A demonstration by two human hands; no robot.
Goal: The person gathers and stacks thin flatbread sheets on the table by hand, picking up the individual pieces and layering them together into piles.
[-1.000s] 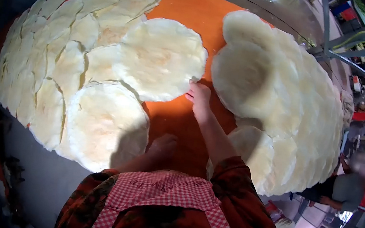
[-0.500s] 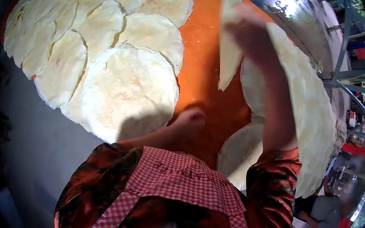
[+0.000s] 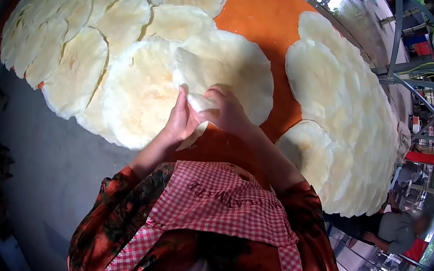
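At the near edge of a long, rounded table covered in bright orange [image 3: 260, 5], a person in a dark red patterned top and a red-and-white checked apron [image 3: 225, 201] has both bare hands on one large, round, thin, pale cream sheet of dough [image 3: 244, 68]. The left hand [image 3: 182, 120] has its grip closed on the near edge of that sheet, thumb pointing up toward the far edge. Right beside it, the right hand [image 3: 225, 109] grips the same edge, which is folded up between the two. The sheet spreads away from the hands toward the table's middle, overlapping a paler round sheet [image 3: 143, 94] on its left and covering part of the bare orange strip; whether it lies fully flat I can't tell.

Overlapping cream rounds [image 3: 74, 58] cover the table out to its left edge, and another layered group of pale rounds [image 3: 371, 116] reaches along its right edge. Beyond the right edge I see grey metal bars [image 3: 423, 66] and another person in a grey shirt [image 3: 397, 231].
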